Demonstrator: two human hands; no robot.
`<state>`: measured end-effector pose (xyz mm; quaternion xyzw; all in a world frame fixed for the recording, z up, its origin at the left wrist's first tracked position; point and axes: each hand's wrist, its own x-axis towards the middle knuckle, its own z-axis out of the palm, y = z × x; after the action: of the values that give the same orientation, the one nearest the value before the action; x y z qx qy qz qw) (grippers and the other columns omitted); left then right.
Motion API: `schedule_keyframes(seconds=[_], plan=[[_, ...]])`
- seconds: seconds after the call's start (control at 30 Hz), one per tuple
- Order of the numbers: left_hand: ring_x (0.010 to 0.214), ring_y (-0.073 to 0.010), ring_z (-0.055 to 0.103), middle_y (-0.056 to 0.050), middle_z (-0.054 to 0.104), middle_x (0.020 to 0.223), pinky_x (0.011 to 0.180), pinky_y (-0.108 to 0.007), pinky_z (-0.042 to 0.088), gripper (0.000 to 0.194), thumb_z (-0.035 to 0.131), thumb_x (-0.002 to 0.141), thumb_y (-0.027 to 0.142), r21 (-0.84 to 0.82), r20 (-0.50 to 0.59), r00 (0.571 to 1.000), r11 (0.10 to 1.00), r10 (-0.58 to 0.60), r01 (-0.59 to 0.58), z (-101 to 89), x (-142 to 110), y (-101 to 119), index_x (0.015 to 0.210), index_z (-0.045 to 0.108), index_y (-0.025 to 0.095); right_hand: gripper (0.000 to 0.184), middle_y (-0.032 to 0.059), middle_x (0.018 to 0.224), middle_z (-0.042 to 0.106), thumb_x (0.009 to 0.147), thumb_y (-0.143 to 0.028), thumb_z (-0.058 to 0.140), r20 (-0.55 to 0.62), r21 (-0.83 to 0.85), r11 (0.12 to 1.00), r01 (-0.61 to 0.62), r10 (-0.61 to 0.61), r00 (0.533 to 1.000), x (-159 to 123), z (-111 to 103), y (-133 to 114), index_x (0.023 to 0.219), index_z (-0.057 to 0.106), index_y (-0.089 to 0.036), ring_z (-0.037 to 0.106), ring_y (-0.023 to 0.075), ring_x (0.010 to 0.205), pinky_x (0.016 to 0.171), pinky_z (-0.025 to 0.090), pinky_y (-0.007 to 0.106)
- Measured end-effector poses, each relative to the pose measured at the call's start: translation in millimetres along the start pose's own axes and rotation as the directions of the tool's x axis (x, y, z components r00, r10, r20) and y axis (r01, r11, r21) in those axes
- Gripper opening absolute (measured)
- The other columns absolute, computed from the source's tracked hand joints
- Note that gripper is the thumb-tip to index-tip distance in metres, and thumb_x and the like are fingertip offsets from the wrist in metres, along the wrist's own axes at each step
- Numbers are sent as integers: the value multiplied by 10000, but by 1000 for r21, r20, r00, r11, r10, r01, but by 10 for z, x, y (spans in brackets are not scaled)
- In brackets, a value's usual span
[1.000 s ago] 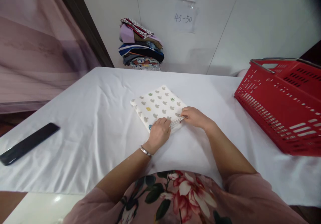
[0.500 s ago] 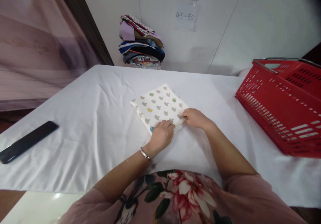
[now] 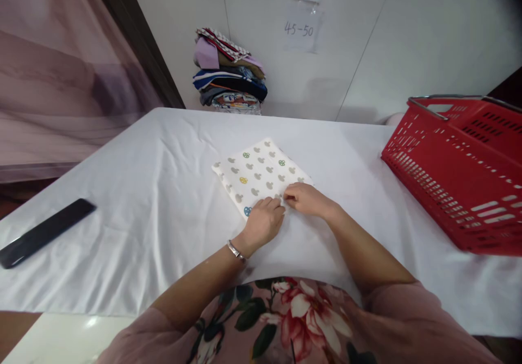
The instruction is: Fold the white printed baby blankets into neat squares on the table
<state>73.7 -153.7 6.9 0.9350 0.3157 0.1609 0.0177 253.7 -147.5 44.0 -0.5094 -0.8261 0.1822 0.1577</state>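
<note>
A folded white cloth (image 3: pixel 261 162) printed with grey, green, yellow and blue mushroom shapes lies on the white tablecloth, turned at an angle. At its near corner my left hand (image 3: pixel 264 220), with a silver band on the wrist, has its fingers bent over the edge. Just to the right, my right hand (image 3: pixel 305 198) has its fingers pressed together at the same near edge. The two sets of fingertips almost meet. Both thumbs are mostly hidden.
On the right stands a red plastic basket (image 3: pixel 452 179) with a metal handle. A black flat object (image 3: pixel 47 233) rests at the left of the table. Behind the far edge is a stack of folded fabrics (image 3: pixel 230 75), by a wall with paper signs (image 3: pixel 302 29).
My right hand has slid left along the cloth's near edge towards my left hand. The edge it was lifting now lies flatter. My left hand has hardly moved.
</note>
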Motion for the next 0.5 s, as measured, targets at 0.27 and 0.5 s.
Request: schedule_keyframes(seconds=[0.27, 0.5], plan=[[799, -160, 530, -44, 594, 810, 713, -298, 426, 241, 431, 911, 259, -175, -132, 981, 977, -143, 119, -78, 18, -112, 807, 638, 190, 172, -5, 766, 676, 702, -87, 540, 86, -15, 989, -149, 149, 985, 5, 6, 27, 725, 660, -208, 566, 141, 702, 617, 372, 234], [763, -175, 531, -44, 583, 794, 677, -318, 412, 173, 460, 882, 208, -54, -31, 986, 985, -164, 162, -41, 31, -124, 791, 605, 187, 197, -28, 738, 679, 719, -81, 532, 74, -9, 988, -157, 157, 985, -8, -28, 13, 717, 669, -222, 567, 131, 679, 615, 377, 239]])
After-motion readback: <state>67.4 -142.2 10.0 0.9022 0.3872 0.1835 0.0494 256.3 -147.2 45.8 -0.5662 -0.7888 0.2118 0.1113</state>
